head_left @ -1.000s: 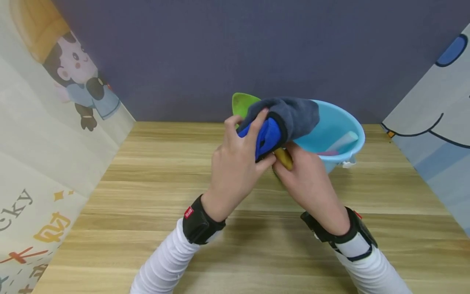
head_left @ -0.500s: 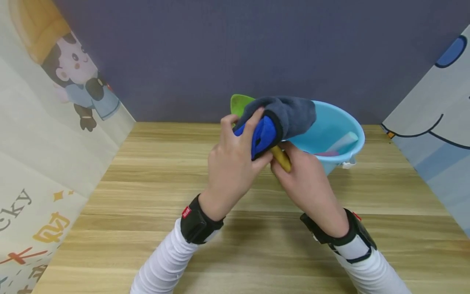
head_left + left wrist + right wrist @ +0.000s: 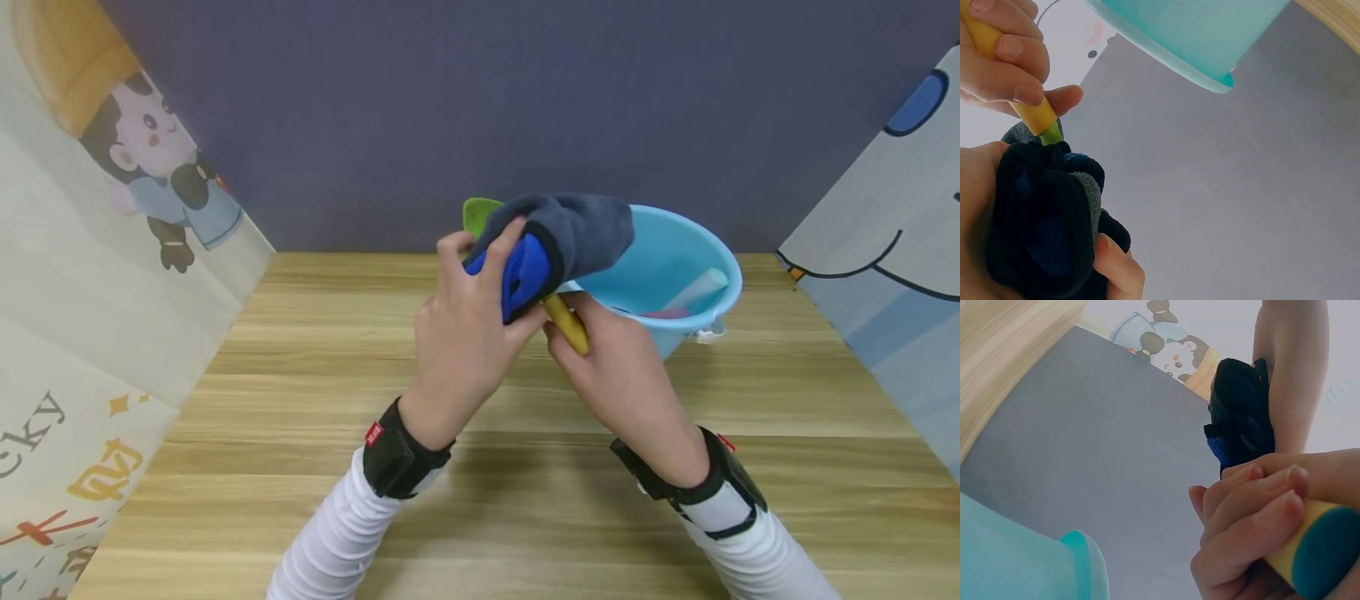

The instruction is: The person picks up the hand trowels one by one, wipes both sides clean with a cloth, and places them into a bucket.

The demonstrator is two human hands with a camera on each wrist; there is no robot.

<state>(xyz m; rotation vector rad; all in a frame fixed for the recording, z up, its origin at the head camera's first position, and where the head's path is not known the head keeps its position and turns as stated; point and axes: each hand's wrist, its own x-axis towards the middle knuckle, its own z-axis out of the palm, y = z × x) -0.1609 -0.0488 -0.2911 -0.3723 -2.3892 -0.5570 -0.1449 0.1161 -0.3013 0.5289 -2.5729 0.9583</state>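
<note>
In the head view my left hand (image 3: pixel 462 337) grips a bunched cloth (image 3: pixel 588 237), grey with a bright blue side and black edging. The cloth is wrapped around a toy shovel, whose green blade (image 3: pixel 477 215) sticks out at the far left. My right hand (image 3: pixel 628 371) holds the shovel's yellow handle (image 3: pixel 564 323), just below the cloth. The left wrist view shows the handle's green neck (image 3: pixel 1052 134) entering the cloth folds. From the right wrist, curled fingers (image 3: pixel 1250 534) are seen around the handle, with its dark teal end cap (image 3: pixel 1329 553) showing. Most of the blade is hidden.
A light blue bucket (image 3: pixel 723 250) stands just behind my right hand, holding a pale tube-like piece (image 3: pixel 699 289) and something pink (image 3: pixel 665 314). A wooden table (image 3: pixel 300 375) lies beneath. A dark wall (image 3: pixel 375 125) rises at the back, with printed panels at both sides.
Both hands, with the cloth and shovel, have shifted slightly left. Less of the green blade shows past the cloth. The bucket stays in place.
</note>
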